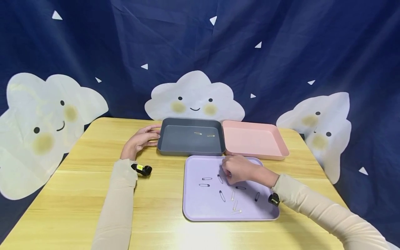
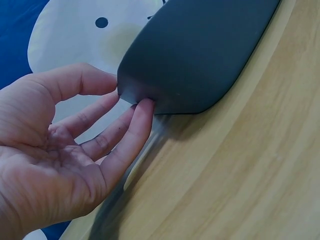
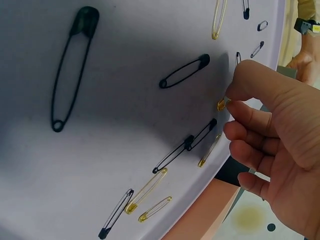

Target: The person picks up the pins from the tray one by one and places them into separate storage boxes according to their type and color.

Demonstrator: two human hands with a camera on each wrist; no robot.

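Note:
At the left end of the dark grey tray (image 1: 190, 151), my left hand (image 1: 144, 138) touches the outer wall with its fingertips; in the left wrist view the fingers (image 2: 131, 132) are spread and fairly straight against the tray's end (image 2: 190, 60). Over the far part of the lilac tray (image 1: 200, 211), my right hand (image 1: 239, 169) pinches a gold safety pin (image 3: 221, 104) between thumb and forefinger, most of it hidden. Around that hand lie several black safety pins (image 1: 222, 196) and gold safety pins (image 1: 233, 195). Two gold safety pins (image 1: 210, 135) rest inside the dark grey tray.
A pink tray (image 1: 253, 139) stands right of the dark grey one, their sides close together. Both are behind the lilac tray on a wooden table (image 1: 159, 205). A dark blue curtain (image 1: 184, 38) with clouds hangs behind the table.

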